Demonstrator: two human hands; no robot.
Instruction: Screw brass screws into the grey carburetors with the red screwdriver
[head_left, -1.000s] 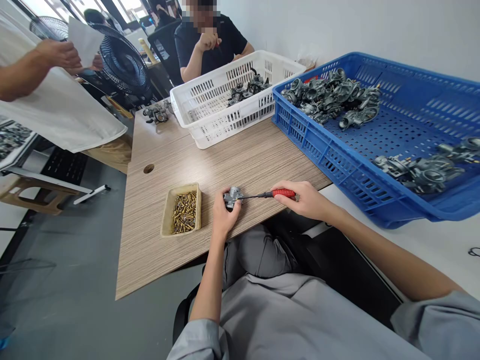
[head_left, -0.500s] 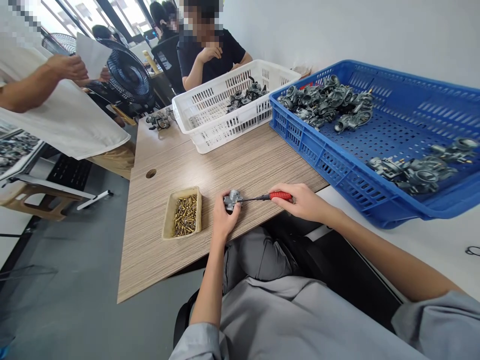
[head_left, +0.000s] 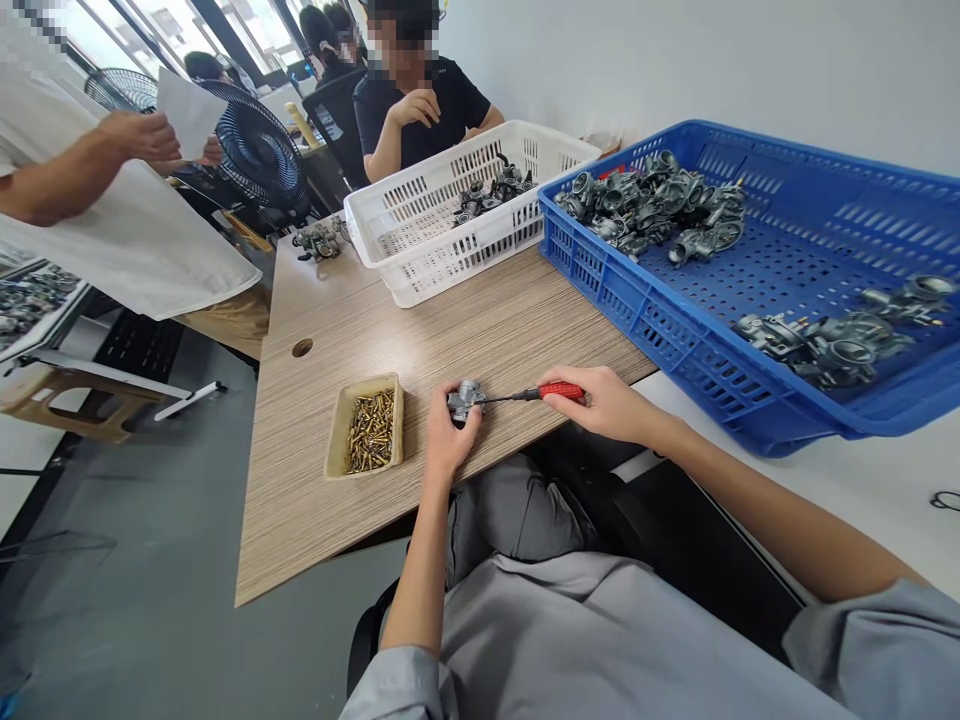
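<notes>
My left hand [head_left: 450, 432] is closed around a small grey metal carburetor [head_left: 468, 392] at the near edge of the table. In my right hand [head_left: 604, 402] is a screwdriver [head_left: 561, 390] with a red handle and a long dark shaft. The shaft points left, and its tip meets the carburetor's right side by my left thumb; what it touches there is too small to make out. Left of my left hand stands a cream plastic tub [head_left: 335, 440] holding many small brass parts [head_left: 370, 430].
On the wooden table [head_left: 300, 500], a white crate [head_left: 420, 285] and a blue crate [head_left: 622, 290] hold more carburetors. Several others lie at the far left corner [head_left: 319, 240]. Across the table sits a person in black [head_left: 457, 100]; at left someone holds paper [head_left: 187, 112].
Both hands, the carburetor and the screwdriver look the same as before. At left, the standing person's paper has shifted slightly to the right.
</notes>
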